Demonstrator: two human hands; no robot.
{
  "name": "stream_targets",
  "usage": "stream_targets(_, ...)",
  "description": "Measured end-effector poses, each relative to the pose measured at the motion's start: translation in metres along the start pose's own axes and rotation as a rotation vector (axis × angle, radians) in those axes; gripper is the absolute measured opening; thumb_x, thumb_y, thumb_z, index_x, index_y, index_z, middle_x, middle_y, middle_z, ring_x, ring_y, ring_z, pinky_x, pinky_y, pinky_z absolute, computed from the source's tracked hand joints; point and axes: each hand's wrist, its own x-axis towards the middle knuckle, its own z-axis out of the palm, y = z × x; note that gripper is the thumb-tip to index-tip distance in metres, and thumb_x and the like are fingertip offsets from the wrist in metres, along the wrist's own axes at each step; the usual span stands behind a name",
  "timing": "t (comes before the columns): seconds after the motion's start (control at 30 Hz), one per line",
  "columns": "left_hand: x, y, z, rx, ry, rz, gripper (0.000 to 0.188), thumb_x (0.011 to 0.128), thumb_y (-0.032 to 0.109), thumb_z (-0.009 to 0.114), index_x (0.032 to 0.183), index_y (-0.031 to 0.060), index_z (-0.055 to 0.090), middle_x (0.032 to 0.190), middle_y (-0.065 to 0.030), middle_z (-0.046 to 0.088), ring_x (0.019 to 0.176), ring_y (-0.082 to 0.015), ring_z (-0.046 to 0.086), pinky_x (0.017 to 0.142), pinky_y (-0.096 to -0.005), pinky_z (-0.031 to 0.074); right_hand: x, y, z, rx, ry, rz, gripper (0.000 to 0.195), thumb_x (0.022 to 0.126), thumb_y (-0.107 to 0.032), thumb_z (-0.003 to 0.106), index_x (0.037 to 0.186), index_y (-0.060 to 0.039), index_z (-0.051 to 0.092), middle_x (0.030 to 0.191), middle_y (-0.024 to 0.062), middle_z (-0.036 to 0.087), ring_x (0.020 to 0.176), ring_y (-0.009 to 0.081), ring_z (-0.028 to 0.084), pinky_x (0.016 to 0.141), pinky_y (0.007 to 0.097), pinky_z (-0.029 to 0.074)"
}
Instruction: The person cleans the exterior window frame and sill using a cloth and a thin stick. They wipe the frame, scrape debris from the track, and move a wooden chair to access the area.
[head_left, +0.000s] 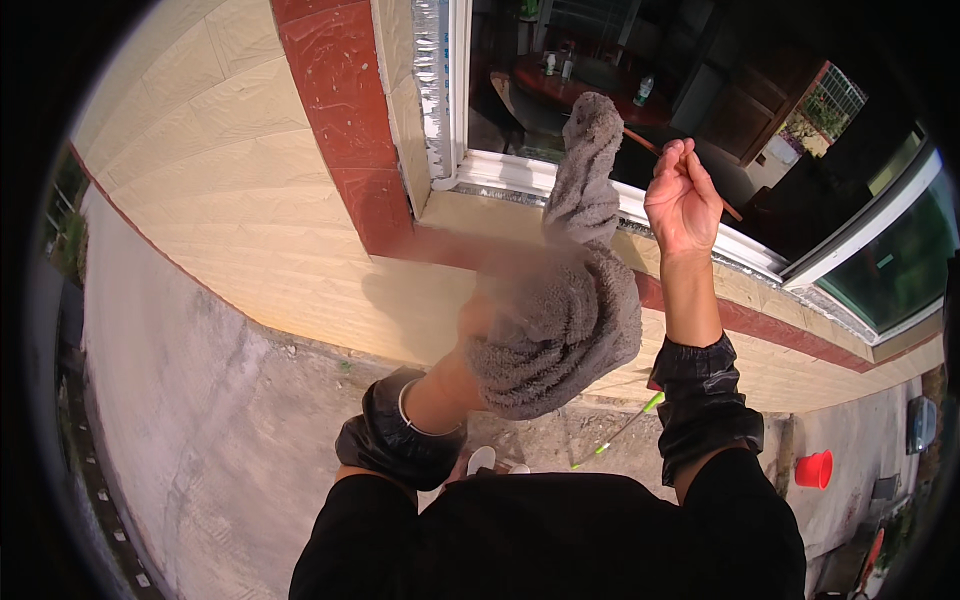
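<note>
A thick grey terry towel (585, 315) hangs bunched and twisted before me, its upper end rising in front of the window opening. My left hand (478, 321) is shut on the towel; motion blur and folds of cloth hide most of its fingers. To the right of the cloth my right hand (681, 199) is raised with the palm towards me. Its fingers curl loosely and hold nothing. Both hands are above the tiled window sill (480, 214), close to the white window frame (506, 174).
A red bucket (814, 469) stands on the concrete ground (217, 427) at right. A green-ended pole (616, 435) leans low by the tiled wall (225, 217). Through the window, a round table (544, 84) bears bottles. A glazed sash (889, 255) is at right.
</note>
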Motion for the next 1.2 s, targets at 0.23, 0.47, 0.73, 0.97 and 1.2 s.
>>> stream_targets(0.23, 0.040, 0.030, -0.019, 0.080, 0.093, 0.202, 0.032, 0.078, 0.025, 0.064, 0.098, 0.0056, 0.049, 0.091, -0.0084, 0.052, 0.085, -0.0155, 0.053, 0.074, -0.0260, 0.046, -0.077, -0.020, 0.017, -0.036, -0.174, 0.059, 0.018, 0.092, -0.012, 0.038, 0.100, -0.0030, 0.051, 0.095, 0.0106, 0.055, 0.084, 0.0235, 0.061, 0.070, 0.0322, 0.053)
stream_targets(0.47, -0.002, 0.032, -0.042, -0.432, -0.061, -0.029, 0.031, 0.083, 0.031, 0.061, 0.100, 0.0120, 0.044, 0.092, -0.0010, 0.042, 0.087, -0.0140, 0.046, 0.077, -0.0272, 0.041, -0.197, 0.026, -0.031, -0.233, 0.166, 0.265, 0.026, 0.092, -0.015, 0.039, 0.104, 0.0035, 0.053, 0.094, 0.0224, 0.059, 0.080, 0.0314, 0.064, 0.062, 0.0308, 0.055)
stream_targets(0.73, -0.139, 0.018, -0.177, 0.175, 0.626, -0.629, 0.017, 0.088, 0.013, 0.050, 0.100, 0.0020, 0.056, 0.101, -0.0085, 0.059, 0.092, -0.0141, 0.055, 0.079, -0.0261, 0.046, -0.319, 0.063, -0.065, -0.494, 0.663, 0.364, 0.024, 0.092, -0.016, 0.043, 0.104, 0.0003, 0.055, 0.098, 0.0183, 0.061, 0.086, 0.0276, 0.064, 0.067, 0.0301, 0.054)
stream_targets(0.97, -0.166, 0.067, -0.230, -0.124, 0.965, -0.410, 0.047, 0.069, 0.004, 0.046, 0.116, 0.0022, 0.050, 0.112, -0.0133, 0.057, 0.105, -0.0298, 0.052, 0.094, -0.0422, 0.040, -0.307, 0.086, -0.063, -0.599, 0.620, 0.420, 0.036, 0.095, -0.026, 0.034, 0.114, 0.0005, 0.050, 0.114, 0.0187, 0.055, 0.097, 0.0251, 0.059, 0.072, 0.0291, 0.052)
stream_targets(1.2, -0.136, 0.096, -0.183, -0.130, 0.800, -0.282, 0.037, 0.073, 0.002, 0.047, 0.110, -0.0004, 0.052, 0.109, -0.0142, 0.057, 0.102, -0.0288, 0.052, 0.092, -0.0417, 0.041, -0.281, 0.108, -0.066, -0.710, 0.492, 0.499, 0.052, 0.095, -0.041, 0.028, 0.097, 0.0012, 0.058, 0.096, 0.0125, 0.060, 0.080, 0.0188, 0.059, 0.071, 0.0287, 0.049)
